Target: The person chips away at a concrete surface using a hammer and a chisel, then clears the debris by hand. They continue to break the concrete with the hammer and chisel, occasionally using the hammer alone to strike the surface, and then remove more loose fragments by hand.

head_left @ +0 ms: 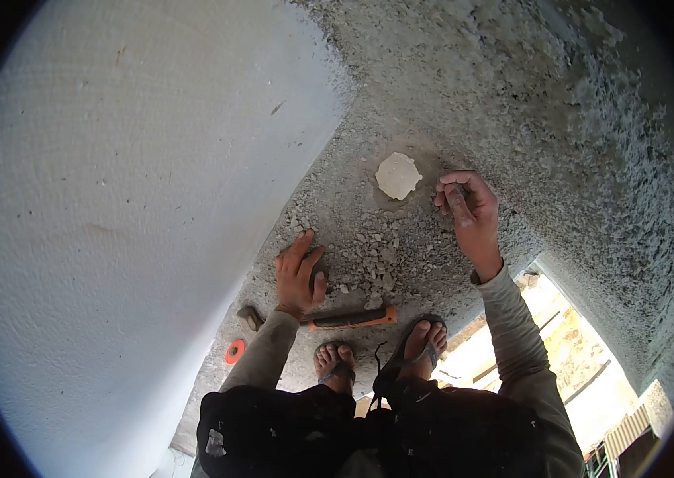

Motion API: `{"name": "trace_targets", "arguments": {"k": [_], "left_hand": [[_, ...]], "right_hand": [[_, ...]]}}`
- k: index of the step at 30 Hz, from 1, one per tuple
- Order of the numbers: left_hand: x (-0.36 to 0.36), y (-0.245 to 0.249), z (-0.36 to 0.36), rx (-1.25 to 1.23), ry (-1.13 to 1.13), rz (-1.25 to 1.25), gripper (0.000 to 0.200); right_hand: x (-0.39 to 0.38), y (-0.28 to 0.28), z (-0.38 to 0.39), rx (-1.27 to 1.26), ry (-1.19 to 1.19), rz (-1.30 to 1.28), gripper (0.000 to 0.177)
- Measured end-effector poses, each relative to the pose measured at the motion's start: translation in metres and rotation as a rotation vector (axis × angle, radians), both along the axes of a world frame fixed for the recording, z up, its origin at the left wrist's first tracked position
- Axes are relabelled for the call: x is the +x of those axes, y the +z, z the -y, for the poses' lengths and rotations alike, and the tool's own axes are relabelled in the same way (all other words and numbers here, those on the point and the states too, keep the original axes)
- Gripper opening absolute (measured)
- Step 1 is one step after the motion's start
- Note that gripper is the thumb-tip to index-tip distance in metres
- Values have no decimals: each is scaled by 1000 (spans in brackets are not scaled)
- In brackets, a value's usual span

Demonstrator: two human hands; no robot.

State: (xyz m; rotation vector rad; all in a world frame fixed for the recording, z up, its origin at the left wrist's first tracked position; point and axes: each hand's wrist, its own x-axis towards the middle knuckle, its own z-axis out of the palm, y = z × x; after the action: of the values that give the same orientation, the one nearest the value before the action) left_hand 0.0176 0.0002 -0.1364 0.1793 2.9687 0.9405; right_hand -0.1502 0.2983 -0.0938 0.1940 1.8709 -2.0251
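My left hand (297, 279) rests on the gritty floor among crumbled rubble (377, 259), fingers apart and holding nothing I can see. My right hand (471, 215) is closed in a pinch just right of a round pale opening or patch (398, 176) in the concrete. Whatever its fingertips hold, if anything, is too small to make out. Below the rubble lies a tool with an orange and black handle (353, 319), passing behind my left wrist. A dark metal block (250, 318), possibly its head, shows on the wrist's other side.
An orange disc (234, 351) lies beside my left forearm. A smooth white wall (146, 175) rises at left, a rough grey wall (600, 183) at right. My sandalled feet (425, 342) stand near a bright drop (568, 358) at lower right.
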Motion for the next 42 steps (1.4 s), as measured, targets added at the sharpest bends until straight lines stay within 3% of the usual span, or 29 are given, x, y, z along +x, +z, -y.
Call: {"name": "trace_targets", "arguments": {"k": [10,12,16,18,19,21,22,24,25,27,28,30,34,36,37,39,42], "left_hand": [[-1,1,0,-2,-2,3,38],[-3,0,0,-7,1,-9,38],[-1,0,0,5,6,-1,39],[-2,0,-1,12,11,-10,40],[-2,0,-1,22,11,-26,40],[-3,2,-1,19,11,-23,41],[-3,3,-2,18,7,-20,41],[-4,4,-3,18,15,-22,41],[-4,5,-4,24,21,-23,42],[-4,4,-4,26,10,-22,42],[-5,4,-4,26,11,-25,42],[-4,5,-5,15,11,-23,42],[-4,3,-4,25,10,-46,42],[-3,3,-4,27,12,-43,42],[-4,2,-3,19,18,-40,42],[-4,2,-3,21,20,-41,42],[-2,3,-2,24,17,-33,42]], "right_hand": [[-14,-3,20,189,134,-311,27],[-17,1,24,411,145,-568,28],[29,-7,0,509,62,-541,32],[69,-11,-12,730,257,-685,42],[85,-13,-16,725,259,-686,42],[106,-14,-19,805,539,-713,64],[110,-18,-19,801,539,-715,64],[111,-17,-6,692,759,-824,83],[107,-18,-1,694,752,-818,83],[84,-16,15,686,1081,-847,89],[77,-18,22,688,1074,-849,89],[70,-19,35,573,1251,-1032,94],[83,-32,56,491,1323,-1158,80],[98,-40,60,471,1115,-1314,52],[100,-42,59,474,1120,-1319,52],[101,-42,59,452,1070,-1329,30],[98,-46,61,365,1071,-1286,29]]}}
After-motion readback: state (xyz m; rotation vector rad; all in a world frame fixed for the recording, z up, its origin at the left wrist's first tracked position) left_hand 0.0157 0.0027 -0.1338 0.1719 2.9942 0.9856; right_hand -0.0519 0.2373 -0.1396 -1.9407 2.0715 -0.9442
